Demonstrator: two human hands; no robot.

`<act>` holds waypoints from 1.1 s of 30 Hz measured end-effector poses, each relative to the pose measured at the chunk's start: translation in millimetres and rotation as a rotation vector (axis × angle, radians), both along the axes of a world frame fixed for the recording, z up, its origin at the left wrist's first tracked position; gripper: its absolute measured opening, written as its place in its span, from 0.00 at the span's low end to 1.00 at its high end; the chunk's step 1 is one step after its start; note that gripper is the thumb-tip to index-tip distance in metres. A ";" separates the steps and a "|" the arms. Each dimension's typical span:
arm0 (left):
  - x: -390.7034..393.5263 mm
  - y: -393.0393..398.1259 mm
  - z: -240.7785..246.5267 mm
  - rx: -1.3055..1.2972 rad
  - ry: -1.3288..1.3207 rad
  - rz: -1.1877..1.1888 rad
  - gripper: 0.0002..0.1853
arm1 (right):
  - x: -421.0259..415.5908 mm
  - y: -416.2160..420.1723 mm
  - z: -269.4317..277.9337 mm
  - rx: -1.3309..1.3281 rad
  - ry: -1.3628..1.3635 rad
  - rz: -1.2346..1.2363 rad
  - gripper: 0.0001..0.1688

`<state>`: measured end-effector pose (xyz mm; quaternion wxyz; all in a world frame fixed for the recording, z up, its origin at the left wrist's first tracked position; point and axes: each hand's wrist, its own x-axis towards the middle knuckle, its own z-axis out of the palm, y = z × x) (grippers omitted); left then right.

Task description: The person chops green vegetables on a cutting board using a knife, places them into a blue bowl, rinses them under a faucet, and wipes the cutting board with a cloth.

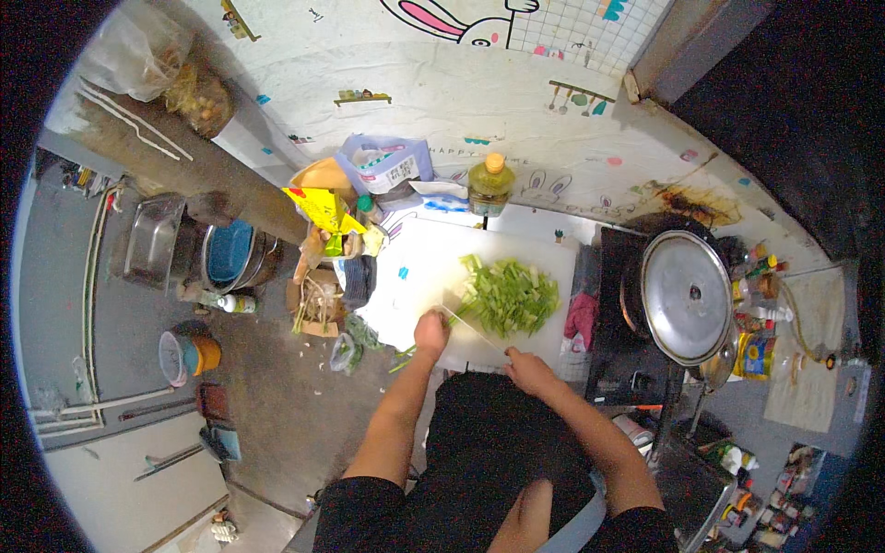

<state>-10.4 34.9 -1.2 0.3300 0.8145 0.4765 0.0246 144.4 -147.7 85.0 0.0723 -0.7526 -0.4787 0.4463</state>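
On a white cutting board (pixel 560 259) lies a heap of chopped green vegetable (pixel 515 297), pale stems mixed with leaves. My left hand (pixel 433 333) is closed around a small bunch of green stalks (pixel 405 361), whose ends stick out below the fist and past its upper right side. In my right hand (pixel 531 372) is the handle of a kitchen knife (pixel 476 327), seen nearly edge-on as a thin line. Its blade slants up and left to the stalks by my left fist, at the lower left of the heap. Whether the edge touches the board cannot be made out.
A cooking oil bottle (pixel 491 185) stands behind the board. Bags and a yellow packet (pixel 325 211) crowd the back left, above a cardboard box (pixel 314 304). To the right, a lidded pan (pixel 688 297) sits on the black stove (pixel 612 377). A pink cloth (pixel 581 321) lies between board and stove.
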 end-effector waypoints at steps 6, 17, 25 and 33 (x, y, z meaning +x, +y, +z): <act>-4.3 -6.9 -6.6 0.168 -0.062 -0.052 0.04 | -1.9 6.7 -2.5 -0.020 -0.014 0.013 0.20; -2.1 -11.1 -1.9 0.166 -0.010 -0.023 0.07 | -8.8 17.0 -8.3 0.097 -0.074 -0.006 0.18; -3.3 -18.8 4.6 0.201 -0.058 -0.018 0.08 | 1.7 1.4 5.8 0.053 -0.042 -0.108 0.22; 20.2 -12.8 0.0 0.239 -0.022 -0.030 0.09 | 7.9 -19.1 11.6 0.040 -0.045 -0.199 0.24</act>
